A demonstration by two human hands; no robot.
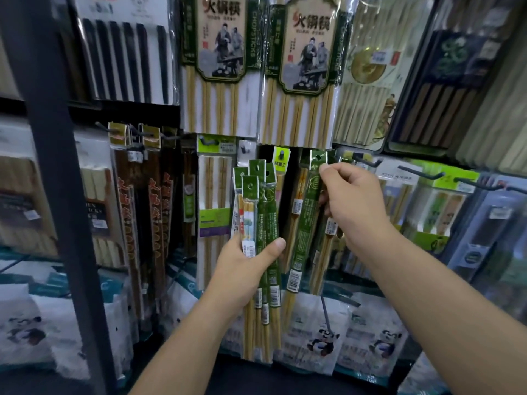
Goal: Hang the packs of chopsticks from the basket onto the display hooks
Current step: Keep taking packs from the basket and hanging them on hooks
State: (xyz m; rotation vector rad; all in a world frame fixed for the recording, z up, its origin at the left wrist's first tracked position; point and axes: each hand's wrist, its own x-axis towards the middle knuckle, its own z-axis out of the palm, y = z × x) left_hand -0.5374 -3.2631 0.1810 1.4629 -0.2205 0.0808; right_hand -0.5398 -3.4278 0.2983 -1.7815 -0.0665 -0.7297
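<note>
Hands (246,262) (353,201) around slim glossy chopstick packs (269,206)

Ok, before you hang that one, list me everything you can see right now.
bundle of narrow packs: about four, green headers, fanned at centre
single narrow pack: one, green, centre right, top held up at hook height
hot-pot chopstick packs: two, beige and green, top centre
black chopstick pack: one, black on white, top left
dark packs: several, brown with red characters, hanging left
display hooks: at least three, black, right of centre
panda bags: several, white, bottom row
shelf post: one, dark, left
left hand: grips the bundle low down
right hand: pinches the single pack's top
</note>
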